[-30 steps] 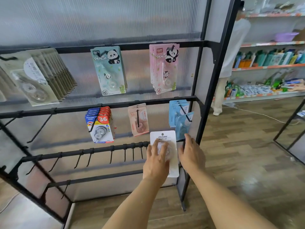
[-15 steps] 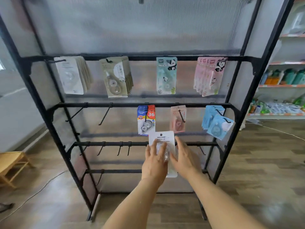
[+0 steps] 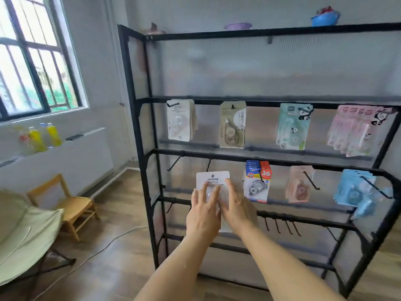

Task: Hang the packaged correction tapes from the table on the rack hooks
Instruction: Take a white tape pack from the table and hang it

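I have a white carded correction tape pack (image 3: pixel 213 187) up in front of the rack (image 3: pixel 138 131), second tier, just below an empty hook (image 3: pixel 208 165) near the left end. Left hand (image 3: pixel 202 216): fingers spread flat over the blister face, thumb hidden behind, so the exact grip can't be confirmed. Right hand (image 3: pixel 235 207): fingers extended along the pack's right edge, steadying; whether the thumb pinches behind, can't tell. Assessment: item looks very light, thin card backing w/ clear plastic blister over the dispenser. Card likely stiff enough to hold shape but will bend or crease if squeezed at mid-span; blister prob. slick and may dent. Hang hole sits at top centre, above the printed header, and is visible. Recommend holding by the lower card edges, keeping top third clear so hole can be sighted onto hook tip. Risk: pack tilts and hole misses. Neighbouring "36" packs (image 3: pixel 257 181) hang to the right, apart from mine.
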### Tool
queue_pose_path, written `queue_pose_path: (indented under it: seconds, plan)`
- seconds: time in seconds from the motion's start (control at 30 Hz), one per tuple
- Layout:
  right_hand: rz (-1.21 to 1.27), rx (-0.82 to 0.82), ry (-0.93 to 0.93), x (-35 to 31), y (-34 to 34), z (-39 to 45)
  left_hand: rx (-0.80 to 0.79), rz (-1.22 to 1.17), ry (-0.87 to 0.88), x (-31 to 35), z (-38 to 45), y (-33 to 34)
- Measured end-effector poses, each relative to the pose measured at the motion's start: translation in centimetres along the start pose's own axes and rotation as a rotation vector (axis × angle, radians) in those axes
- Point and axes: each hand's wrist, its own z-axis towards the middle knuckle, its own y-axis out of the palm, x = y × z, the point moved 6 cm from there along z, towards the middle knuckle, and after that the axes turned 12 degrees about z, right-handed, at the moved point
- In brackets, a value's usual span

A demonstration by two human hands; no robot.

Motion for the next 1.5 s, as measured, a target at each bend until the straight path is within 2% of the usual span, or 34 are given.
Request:
queue_pose_path:
  seconds: [0.2,0.37,0.67,0.9,1.07,1.27,1.5]
  plan:
    - [0.066,0.028,-0.053,-3.6,1.9,3.8,0.114,0.003,-0.045,-3.7,2.4,-2.8]
    - [0.068,0.057,-0.073,-6.2,3.4,6.2,0.147,-0.01,-0.07,-6.7,4.4,-3.9]
    - [0.03,0.253,-0.09,-12.7,4.6,11.9,0.222,-0.024,0.057,-11.6,10.1,-9.0]
    - [0.019,0.324,-0.089,-16.7,3.7,16.2,0.302,-0.046,0.087,-14.0,14.0,-12.8]
    - [0.042,0.341,-0.034,-17.3,2.5,18.4,0.338,-0.082,0.099,-13.6,16.3,-14.3]
    - [0.054,0.253,-0.024,-17.1,2.5,20.4,0.314,-0.071,0.044,-14.1,17.4,-13.6]
    - [0.089,0.275,0.008,-16.0,3.0,21.2,0.294,-0.054,0.066,-14.2,18.1,-12.6]
